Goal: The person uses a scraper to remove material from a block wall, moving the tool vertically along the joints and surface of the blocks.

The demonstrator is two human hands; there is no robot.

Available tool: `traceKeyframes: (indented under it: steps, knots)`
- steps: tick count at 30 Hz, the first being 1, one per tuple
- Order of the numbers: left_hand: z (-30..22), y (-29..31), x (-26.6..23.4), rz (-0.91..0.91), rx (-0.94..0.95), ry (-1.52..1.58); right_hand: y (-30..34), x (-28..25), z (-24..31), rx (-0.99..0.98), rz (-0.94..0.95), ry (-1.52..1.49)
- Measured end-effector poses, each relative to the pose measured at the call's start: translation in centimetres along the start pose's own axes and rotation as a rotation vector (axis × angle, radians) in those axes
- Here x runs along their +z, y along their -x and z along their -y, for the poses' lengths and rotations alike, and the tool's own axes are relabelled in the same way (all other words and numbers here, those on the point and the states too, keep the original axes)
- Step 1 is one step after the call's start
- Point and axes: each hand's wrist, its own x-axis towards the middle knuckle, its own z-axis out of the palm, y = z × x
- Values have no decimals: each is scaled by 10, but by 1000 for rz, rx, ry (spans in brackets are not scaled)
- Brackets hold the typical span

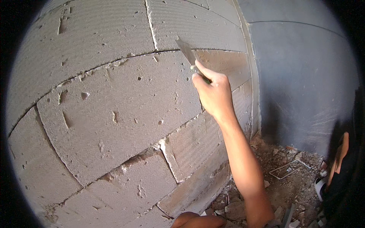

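Note:
My right hand [213, 91] is closed around the dark handle of a putty knife [186, 51]. Its flat metal blade points up and to the left, in front of the pale block wall [125, 102], close to the horizontal joint below the top blocks. I cannot tell whether the blade touches the wall. My right forearm rises from the lower edge, in front of the wall's right part. At the bottom, a rounded bit of bare skin [199, 220] shows; which body part it is, I cannot make out. No left hand can be recognised.
Chips, gouges and open joints mark the blocks, with a mortar lump [162, 143] at one joint. A smooth grey wall [304, 83] meets them at the right. Rubble [273, 159] covers the floor, holding a thin white frame [289, 169]. A brown elongated thing [339, 155] stands far right.

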Motion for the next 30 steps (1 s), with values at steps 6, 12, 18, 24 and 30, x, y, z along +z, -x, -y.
traceKeyframes:
  steps: [6, 12, 18, 24, 30]
  knots:
    - [-3, 1, 6, 10, 31, -89, -17, 4, -8, -40, -34, -38]
    - [-11, -3, -1, 102, 9, -70, 32, -14, -20, 5, -7, -44]
    - [1, -12, 11, 60, 134, -39, 67, -1, -12, -145, 79, -117]
    - [5, -13, 19, -44, 139, -88, 41, 15, 7, -169, 75, -36]
    - [8, -10, 18, -5, 113, -8, 74, 8, 3, -146, 71, -74]
